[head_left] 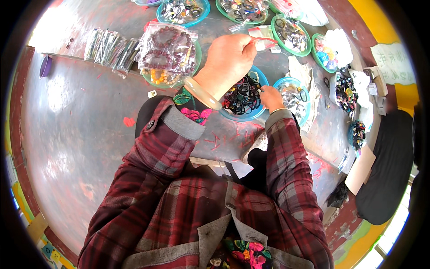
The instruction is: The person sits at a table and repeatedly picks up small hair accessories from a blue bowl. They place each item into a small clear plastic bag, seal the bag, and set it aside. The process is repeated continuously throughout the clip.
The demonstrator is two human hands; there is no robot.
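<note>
While a loose tangle of black cords with small coloured beads (pixel 242 99) is filling a blue plastic basin (pixel 244 118) in front of the seated person, both hands are working around it. The left hand (pixel 229 57) is hovering above the basin's upper left side, thumb and fingers closing tight on a thin red cord (pixel 265 39) that is sticking out rightward. A pale bangle (pixel 202 93) is circling the left wrist. The right hand (pixel 272 97) is reaching over the basin's right rim, fingertips meeting the tangle's edge; whether they are pinching a strand, cannot tell.

Just right of it, a smaller blue basket (pixel 308 104) is holding mixed trinkets. Left of the basin, clear bags of dark red bead bracelets (pixel 165 45) are lying over a green basket (pixel 198 56); farther left, thin plastic-sleeved items (pixel 107 49) are lying in a row. Up top, another blue basket (pixel 197 21) is sitting near more green ones. At far right, a white tray (pixel 333 88) is carrying dark beaded pieces; black-handled scissors (pixel 327 82) are lying beside it. Everything is resting on a grey, red-stained surface (pixel 76 134).
</note>
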